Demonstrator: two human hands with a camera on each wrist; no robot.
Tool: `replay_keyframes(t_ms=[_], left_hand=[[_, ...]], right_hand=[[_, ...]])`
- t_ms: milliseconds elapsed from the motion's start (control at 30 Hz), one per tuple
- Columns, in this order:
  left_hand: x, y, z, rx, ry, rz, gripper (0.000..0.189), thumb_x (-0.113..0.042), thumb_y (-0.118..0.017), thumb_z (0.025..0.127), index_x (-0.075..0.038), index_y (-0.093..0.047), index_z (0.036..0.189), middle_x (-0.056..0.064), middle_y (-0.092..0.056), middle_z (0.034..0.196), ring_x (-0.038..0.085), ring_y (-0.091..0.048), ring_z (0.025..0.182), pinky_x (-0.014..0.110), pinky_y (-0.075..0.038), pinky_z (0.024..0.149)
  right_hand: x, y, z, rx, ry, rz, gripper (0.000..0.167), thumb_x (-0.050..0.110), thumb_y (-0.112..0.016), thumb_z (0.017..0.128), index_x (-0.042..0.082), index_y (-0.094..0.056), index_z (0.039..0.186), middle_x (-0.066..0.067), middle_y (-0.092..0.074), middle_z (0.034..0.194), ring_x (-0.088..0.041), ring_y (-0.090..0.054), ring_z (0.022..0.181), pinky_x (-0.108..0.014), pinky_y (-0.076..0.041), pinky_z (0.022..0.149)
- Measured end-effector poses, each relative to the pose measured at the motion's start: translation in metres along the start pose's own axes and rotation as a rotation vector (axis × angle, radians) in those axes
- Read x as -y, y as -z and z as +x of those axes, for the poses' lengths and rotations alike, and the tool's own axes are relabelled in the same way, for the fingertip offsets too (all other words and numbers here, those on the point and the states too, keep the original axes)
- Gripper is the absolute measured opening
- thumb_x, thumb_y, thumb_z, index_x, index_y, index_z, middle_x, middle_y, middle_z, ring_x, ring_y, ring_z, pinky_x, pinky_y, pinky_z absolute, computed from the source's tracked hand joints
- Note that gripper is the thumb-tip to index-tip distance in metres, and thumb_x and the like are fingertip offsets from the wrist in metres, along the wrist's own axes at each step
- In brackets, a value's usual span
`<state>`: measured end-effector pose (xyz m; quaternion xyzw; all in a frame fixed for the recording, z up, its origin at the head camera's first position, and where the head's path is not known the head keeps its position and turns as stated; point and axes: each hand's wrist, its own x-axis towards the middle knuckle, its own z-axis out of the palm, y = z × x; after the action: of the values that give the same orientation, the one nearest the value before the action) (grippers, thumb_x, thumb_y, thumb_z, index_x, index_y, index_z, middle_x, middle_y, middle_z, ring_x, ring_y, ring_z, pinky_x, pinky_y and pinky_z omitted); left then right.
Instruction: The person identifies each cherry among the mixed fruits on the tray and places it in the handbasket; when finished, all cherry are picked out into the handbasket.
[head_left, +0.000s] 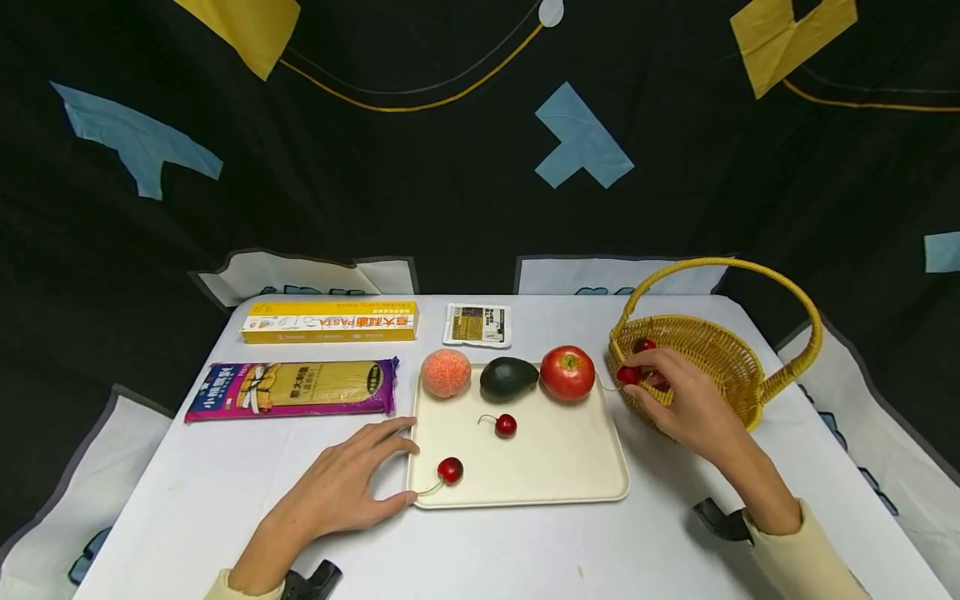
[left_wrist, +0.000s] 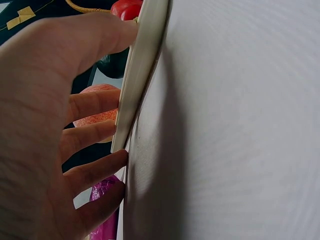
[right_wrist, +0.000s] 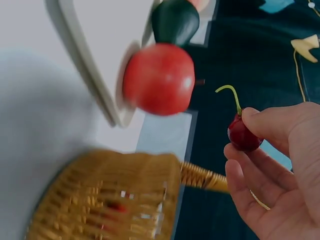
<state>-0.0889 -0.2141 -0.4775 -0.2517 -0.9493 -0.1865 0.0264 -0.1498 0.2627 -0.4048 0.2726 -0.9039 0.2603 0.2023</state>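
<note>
My right hand (head_left: 678,404) pinches a dark red cherry (right_wrist: 243,134) between thumb and fingers, its green stem sticking up. That hand is at the left rim of the yellow wicker basket (head_left: 738,358), and another cherry (head_left: 643,345) shows inside. My left hand (head_left: 341,479) rests at the left edge of the cream tray (head_left: 540,475), fingers spread and fingertips touching its side. Two cherries lie on the tray, one near the middle (head_left: 506,426) and one by the left thumb (head_left: 450,471). Along the tray's back sit a rough orange-pink fruit (head_left: 446,373), a dark green avocado (head_left: 508,378) and a red apple (head_left: 567,373).
Left of the tray lie a yellow pasta box (head_left: 330,322) and a purple-edged pack of pasta (head_left: 292,389). A small white sachet (head_left: 477,325) lies behind the tray. The basket's tall handle (head_left: 720,263) arches over it. A dark curtain (head_left: 450,200) hangs behind the white table.
</note>
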Motion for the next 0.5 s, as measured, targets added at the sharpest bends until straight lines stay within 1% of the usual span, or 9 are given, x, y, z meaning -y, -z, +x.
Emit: replay_keyframes(t_ms=[67,200,300,433,500], left_hand=[[0.001,0.002,-0.002,0.001,0.002,0.003,0.049,-0.056,-0.085,0.085,-0.033,-0.070,0.126,-0.007,-0.050,0.164,0.024,-0.052,0.147,0.055,-0.057,0.099],[0.002,0.003,-0.004,0.001,0.005,0.005,0.048,-0.056,-0.085,0.085,-0.034,-0.070,0.125,-0.007,-0.050,0.164,0.025,-0.052,0.148,0.055,-0.057,0.100],[0.002,0.003,-0.005,0.002,0.007,0.004,0.048,-0.056,-0.085,0.085,-0.034,-0.070,0.126,-0.007,-0.049,0.164,0.025,-0.051,0.148,0.055,-0.057,0.101],[0.000,0.001,-0.003,-0.002,0.001,0.001,0.049,-0.056,-0.085,0.085,-0.034,-0.069,0.126,-0.008,-0.049,0.165,0.024,-0.051,0.148,0.056,-0.057,0.099],[-0.001,0.000,-0.002,0.002,-0.003,-0.005,0.050,-0.056,-0.085,0.085,-0.034,-0.069,0.127,-0.008,-0.048,0.165,0.024,-0.051,0.149,0.056,-0.057,0.099]], right_hand=[[-0.004,0.003,-0.002,-0.009,-0.019,-0.012,0.045,-0.006,-0.089,0.082,0.007,-0.071,0.121,-0.008,-0.071,0.115,-0.023,-0.068,0.091,-0.005,-0.048,0.083],[-0.014,0.007,-0.005,-0.038,-0.037,-0.045,0.047,-0.007,-0.090,0.079,0.005,-0.071,0.121,-0.010,-0.072,0.112,-0.023,-0.068,0.089,-0.008,-0.050,0.081],[-0.023,0.010,-0.008,-0.047,-0.061,-0.072,0.048,-0.006,-0.090,0.079,0.005,-0.072,0.122,-0.011,-0.072,0.113,-0.025,-0.069,0.090,-0.011,-0.052,0.080],[-0.034,0.017,-0.013,-0.046,-0.116,-0.095,0.045,-0.005,-0.090,0.080,0.004,-0.073,0.121,-0.013,-0.071,0.115,-0.031,-0.071,0.094,-0.006,-0.046,0.082],[-0.040,0.022,-0.017,-0.039,-0.149,-0.103,0.044,-0.004,-0.090,0.080,0.002,-0.072,0.120,-0.016,-0.070,0.114,-0.035,-0.070,0.096,-0.001,-0.040,0.083]])
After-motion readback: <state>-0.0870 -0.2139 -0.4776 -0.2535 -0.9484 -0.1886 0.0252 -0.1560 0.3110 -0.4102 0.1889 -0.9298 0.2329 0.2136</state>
